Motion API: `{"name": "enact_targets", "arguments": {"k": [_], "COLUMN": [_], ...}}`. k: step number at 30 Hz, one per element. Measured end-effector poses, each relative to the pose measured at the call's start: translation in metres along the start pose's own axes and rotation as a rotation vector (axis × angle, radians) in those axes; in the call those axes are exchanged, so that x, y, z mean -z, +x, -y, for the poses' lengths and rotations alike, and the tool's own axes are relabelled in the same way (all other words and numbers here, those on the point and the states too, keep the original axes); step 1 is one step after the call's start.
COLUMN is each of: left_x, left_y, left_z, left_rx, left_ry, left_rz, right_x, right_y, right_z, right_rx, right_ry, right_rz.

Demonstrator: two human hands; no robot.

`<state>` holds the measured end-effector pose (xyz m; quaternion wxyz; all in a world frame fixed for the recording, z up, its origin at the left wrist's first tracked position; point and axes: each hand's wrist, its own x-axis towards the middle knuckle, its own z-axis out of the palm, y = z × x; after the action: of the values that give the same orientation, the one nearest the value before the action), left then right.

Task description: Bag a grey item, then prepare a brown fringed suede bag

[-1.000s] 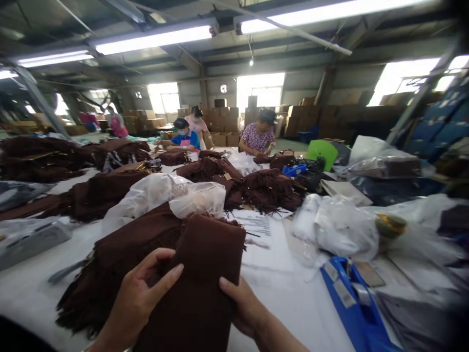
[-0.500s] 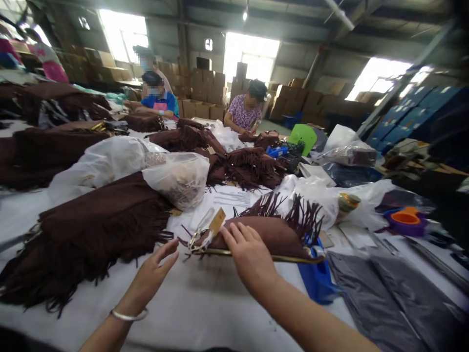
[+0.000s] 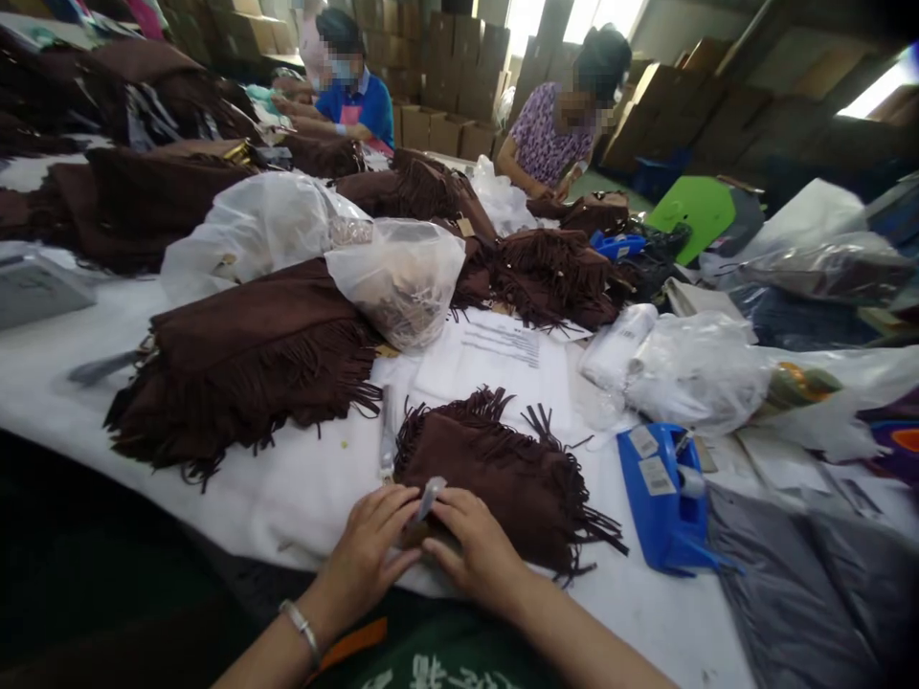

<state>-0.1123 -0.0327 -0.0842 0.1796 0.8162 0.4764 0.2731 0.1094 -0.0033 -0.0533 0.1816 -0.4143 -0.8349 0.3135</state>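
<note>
Lying under both hands' grip (image 3: pixel 429 541), fringed bag (image 3: pixel 503 469)

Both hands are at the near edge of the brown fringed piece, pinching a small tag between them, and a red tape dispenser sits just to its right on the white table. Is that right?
Not quite: the tape dispenser is blue, not red, as the head view shows. The rest holds: the left hand and right hand meet at the near edge of the brown fringed piece, pinching a small tag, on the white table.

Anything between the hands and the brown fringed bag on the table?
Nothing visible. The left hand and right hand already rest on the brown fringed suede bag, pinching a small pale tag at its near edge.
</note>
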Motion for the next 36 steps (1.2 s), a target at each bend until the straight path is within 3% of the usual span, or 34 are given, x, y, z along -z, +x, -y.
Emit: {"name": "enact_targets", "arguments": {"k": [4,8,11,13,15,17,19,23,28,32,36], "left_x": [0.002,0.023,0.039,0.046,0.05,0.047,0.038,0.01,-0.012,-0.006,0.019], "left_y": [-0.008,-0.037,-0.052,-0.052,-0.045,-0.031,-0.014,0.011,0.014,0.003,-0.01], "left_z": [0.005,0.026,0.034,0.034,0.029,0.021,0.013,0.001,0.0,0.005,0.004], "left_rx": [-0.064,-0.095,-0.13,-0.054,0.155,0.38,0.455,0.291,0.19,0.285,0.399], "left_ry": [-0.025,0.048,-0.002,-0.092,-0.195,-0.291,-0.355,-0.311,-0.121,-0.041,0.052], "left_rz": [0.01,0.155,0.273,0.267,0.18,0.117,0.106,0.121,0.136,0.148,0.157], "right_x": [-0.004,-0.007,-0.003,0.005,0.014,0.021,0.026,0.028,0.036,0.032,-0.005], "right_y": [-0.013,-0.025,-0.018,-0.011,-0.006,-0.004,-0.005,-0.006,-0.008,-0.005,0.013], "right_z": [-0.005,-0.023,-0.031,-0.032,-0.03,-0.028,-0.025,-0.018,-0.017,-0.006,0.011], "right_rx": [0.145,0.067,0.05,0.036,0.02,0.009,0.0,-0.02,-0.044,-0.045,-0.076], "right_ry": [-0.082,-0.396,-0.49,-0.483,-0.437,-0.388,-0.352,-0.279,-0.217,-0.27,-0.354], "right_rz": [0.066,0.077,0.135,0.162,0.155,0.118,0.065,-0.04,-0.093,-0.045,-0.042]}}
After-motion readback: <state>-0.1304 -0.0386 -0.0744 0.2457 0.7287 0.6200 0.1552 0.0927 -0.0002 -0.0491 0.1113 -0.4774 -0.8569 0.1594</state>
